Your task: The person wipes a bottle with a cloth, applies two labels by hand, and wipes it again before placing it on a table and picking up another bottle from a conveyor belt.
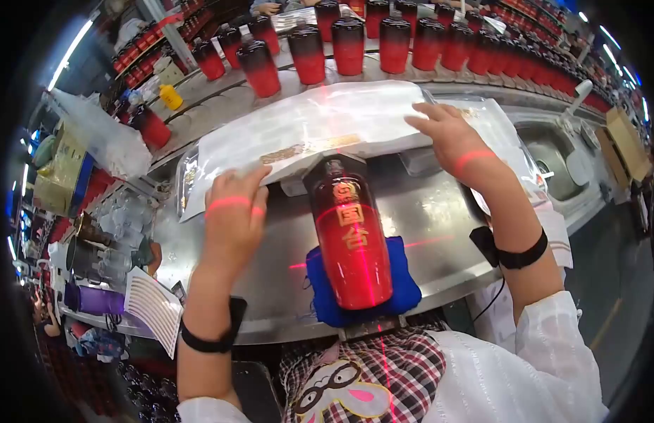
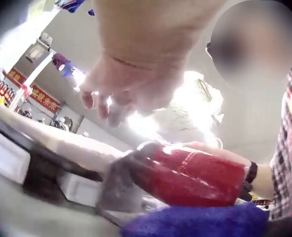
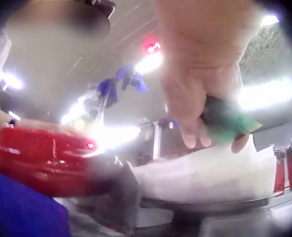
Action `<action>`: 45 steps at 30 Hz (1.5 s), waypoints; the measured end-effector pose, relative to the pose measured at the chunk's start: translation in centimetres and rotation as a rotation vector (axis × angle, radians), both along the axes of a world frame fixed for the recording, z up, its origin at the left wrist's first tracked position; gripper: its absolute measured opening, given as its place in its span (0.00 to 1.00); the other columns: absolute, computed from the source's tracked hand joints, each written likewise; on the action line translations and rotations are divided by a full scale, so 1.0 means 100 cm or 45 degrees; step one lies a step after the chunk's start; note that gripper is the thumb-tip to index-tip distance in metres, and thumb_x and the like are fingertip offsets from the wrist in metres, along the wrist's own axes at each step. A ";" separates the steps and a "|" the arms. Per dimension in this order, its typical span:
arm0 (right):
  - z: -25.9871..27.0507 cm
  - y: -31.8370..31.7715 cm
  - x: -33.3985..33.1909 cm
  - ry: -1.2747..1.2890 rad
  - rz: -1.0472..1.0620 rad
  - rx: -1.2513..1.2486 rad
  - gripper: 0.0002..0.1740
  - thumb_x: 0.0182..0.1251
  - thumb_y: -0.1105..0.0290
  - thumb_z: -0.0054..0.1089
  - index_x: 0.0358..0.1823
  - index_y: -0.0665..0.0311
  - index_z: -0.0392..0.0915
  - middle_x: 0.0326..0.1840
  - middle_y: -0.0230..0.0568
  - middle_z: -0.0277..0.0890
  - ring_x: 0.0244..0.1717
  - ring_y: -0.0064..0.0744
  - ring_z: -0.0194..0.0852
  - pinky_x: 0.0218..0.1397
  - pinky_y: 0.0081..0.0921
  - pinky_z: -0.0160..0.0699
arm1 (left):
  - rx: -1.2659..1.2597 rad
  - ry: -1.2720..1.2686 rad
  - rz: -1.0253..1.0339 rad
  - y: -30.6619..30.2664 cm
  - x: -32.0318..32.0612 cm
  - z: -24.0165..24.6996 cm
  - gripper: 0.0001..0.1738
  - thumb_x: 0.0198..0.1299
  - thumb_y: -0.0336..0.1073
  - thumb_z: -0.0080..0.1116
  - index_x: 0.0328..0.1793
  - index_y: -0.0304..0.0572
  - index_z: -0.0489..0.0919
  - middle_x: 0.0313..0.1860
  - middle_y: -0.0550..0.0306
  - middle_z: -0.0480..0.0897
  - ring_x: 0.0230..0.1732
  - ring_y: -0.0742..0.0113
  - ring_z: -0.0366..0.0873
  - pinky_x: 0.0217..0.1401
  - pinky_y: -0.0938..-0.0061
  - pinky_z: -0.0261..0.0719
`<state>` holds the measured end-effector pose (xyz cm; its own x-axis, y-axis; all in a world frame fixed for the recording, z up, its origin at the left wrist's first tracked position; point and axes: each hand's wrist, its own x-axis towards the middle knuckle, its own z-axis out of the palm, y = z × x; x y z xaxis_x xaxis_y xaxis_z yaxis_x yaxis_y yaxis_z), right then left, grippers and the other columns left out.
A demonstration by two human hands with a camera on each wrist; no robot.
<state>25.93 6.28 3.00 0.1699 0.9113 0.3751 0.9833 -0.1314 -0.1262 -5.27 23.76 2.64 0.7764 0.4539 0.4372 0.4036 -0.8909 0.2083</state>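
A red and black bottle (image 1: 351,240) with gold characters lies on a blue cloth (image 1: 404,275), its neck pointing away from me, red light lines across it. Behind the neck stretches a white sheet (image 1: 306,127) with gold printed strips near its front edge. My left hand (image 1: 234,218) hovers at the sheet's front left, fingers relaxed and holding nothing visible. Over the sheet's right part is my right hand (image 1: 457,141), some fingers stretched forward. In the right wrist view, a dark green flat piece (image 3: 230,121) sits against its palm, with fingers bent around it.
Several red and black bottles (image 1: 348,49) stand in rows along the back. A metal sink (image 1: 549,158) is at the right, near a cardboard box (image 1: 626,144). Clear plastic (image 1: 105,134) hangs at the left, above a purple container (image 1: 94,299) and a striped sheet (image 1: 154,310).
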 end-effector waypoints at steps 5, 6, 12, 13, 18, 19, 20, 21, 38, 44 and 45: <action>-0.004 0.005 -0.003 -0.186 -0.020 -0.371 0.22 0.51 0.83 0.58 0.47 0.57 0.86 0.61 0.41 0.76 0.67 0.45 0.68 0.61 0.39 0.77 | 0.010 0.391 -0.016 0.081 0.016 -0.012 0.20 0.63 0.27 0.49 0.58 0.53 0.83 0.47 0.43 0.81 0.56 0.43 0.71 0.62 0.56 0.69; -0.006 0.004 0.000 -0.154 0.013 -0.337 0.21 0.52 0.84 0.58 0.46 0.57 0.86 0.57 0.39 0.77 0.66 0.44 0.69 0.61 0.38 0.77 | 0.082 0.380 -0.063 0.091 0.018 -0.017 0.22 0.61 0.26 0.48 0.57 0.55 0.84 0.46 0.44 0.81 0.57 0.43 0.71 0.62 0.57 0.70; 0.016 0.004 0.013 -0.035 0.130 -0.423 0.23 0.54 0.86 0.54 0.49 0.59 0.85 0.55 0.41 0.79 0.63 0.44 0.70 0.60 0.39 0.77 | -0.014 0.714 -0.027 0.107 0.031 -0.024 0.28 0.61 0.26 0.45 0.66 0.58 0.79 0.52 0.41 0.81 0.66 0.41 0.69 0.65 0.56 0.70; 0.022 0.008 0.016 -0.048 0.127 -0.427 0.23 0.55 0.86 0.53 0.49 0.60 0.85 0.55 0.43 0.78 0.63 0.45 0.70 0.62 0.39 0.75 | 0.006 0.708 -0.037 0.107 0.032 -0.027 0.28 0.62 0.27 0.45 0.68 0.58 0.78 0.53 0.41 0.81 0.66 0.40 0.69 0.66 0.55 0.70; 0.033 0.054 0.036 -0.015 0.159 -0.502 0.24 0.58 0.87 0.47 0.52 0.62 0.84 0.57 0.49 0.77 0.63 0.48 0.70 0.66 0.36 0.71 | 0.053 0.764 0.032 0.108 0.046 -0.029 0.29 0.61 0.29 0.48 0.70 0.54 0.75 0.56 0.39 0.80 0.65 0.38 0.69 0.67 0.52 0.68; 0.032 0.064 0.036 0.005 0.170 -0.522 0.24 0.58 0.87 0.46 0.52 0.62 0.84 0.57 0.49 0.77 0.63 0.48 0.70 0.67 0.36 0.71 | 0.075 0.767 0.048 0.106 0.049 -0.027 0.28 0.61 0.29 0.49 0.70 0.53 0.75 0.56 0.38 0.80 0.65 0.37 0.69 0.67 0.52 0.67; 0.027 0.073 0.039 0.011 0.230 -0.551 0.24 0.59 0.85 0.47 0.54 0.62 0.83 0.59 0.51 0.76 0.63 0.49 0.70 0.66 0.36 0.71 | 0.101 0.701 0.015 0.102 0.052 -0.022 0.26 0.62 0.30 0.50 0.69 0.51 0.75 0.56 0.39 0.80 0.64 0.38 0.70 0.67 0.53 0.67; 0.022 0.078 0.037 0.062 0.280 -0.597 0.24 0.59 0.85 0.48 0.54 0.61 0.83 0.59 0.51 0.76 0.63 0.50 0.70 0.66 0.36 0.72 | 0.127 0.635 -0.018 0.096 0.054 -0.016 0.25 0.63 0.31 0.51 0.68 0.49 0.76 0.56 0.40 0.80 0.63 0.39 0.71 0.67 0.54 0.67; 0.001 0.083 0.007 0.105 0.498 -0.722 0.16 0.64 0.74 0.54 0.51 0.52 0.81 0.52 0.44 0.73 0.59 0.47 0.71 0.54 0.40 0.81 | -0.280 0.227 -0.301 0.016 0.046 -0.004 0.27 0.57 0.25 0.58 0.67 0.40 0.74 0.39 0.42 0.78 0.48 0.40 0.74 0.59 0.53 0.70; -0.001 0.092 0.010 -0.090 0.353 -0.837 0.12 0.65 0.72 0.53 0.48 0.56 0.82 0.51 0.45 0.72 0.58 0.47 0.71 0.51 0.43 0.81 | -0.208 0.242 -0.281 0.017 0.044 -0.008 0.31 0.56 0.23 0.58 0.69 0.40 0.73 0.36 0.42 0.76 0.47 0.40 0.74 0.59 0.53 0.71; 0.000 0.092 0.011 -0.147 0.318 -0.864 0.12 0.65 0.71 0.53 0.47 0.56 0.82 0.50 0.45 0.72 0.58 0.47 0.71 0.51 0.43 0.81 | -0.214 0.242 -0.281 0.017 0.044 -0.009 0.31 0.55 0.23 0.57 0.69 0.40 0.73 0.35 0.43 0.76 0.47 0.41 0.74 0.58 0.54 0.71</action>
<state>27.07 15.52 2.95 -0.0795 0.9560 -0.2825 0.9963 0.0857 0.0098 -0.87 25.46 1.75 0.9244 0.3194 0.2083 0.2507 -0.9206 0.2993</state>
